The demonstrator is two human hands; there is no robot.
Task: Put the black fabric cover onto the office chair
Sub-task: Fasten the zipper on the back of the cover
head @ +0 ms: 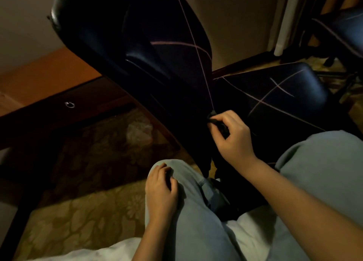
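The office chair (84, 25) stands in front of me with its glossy black backrest rising up the middle. A black fabric cover (176, 50) with thin pale crossing lines is drawn over the backrest's right side, and the seat (275, 96) at the right shows the same lines. My right hand (231, 135) pinches a bunched corner of the black fabric at the low edge of the backrest, where backrest and seat meet. My left hand (161, 190) rests on my left knee with fingers curled loosely, holding nothing.
A dark wooden desk (49, 80) with a ring-pull drawer stands at the left, close behind the chair. Patterned carpet (82, 217) covers the floor. A second dark chair (341, 31) stands at the far right by a curtain. My knees in light jeans flank the chair base.
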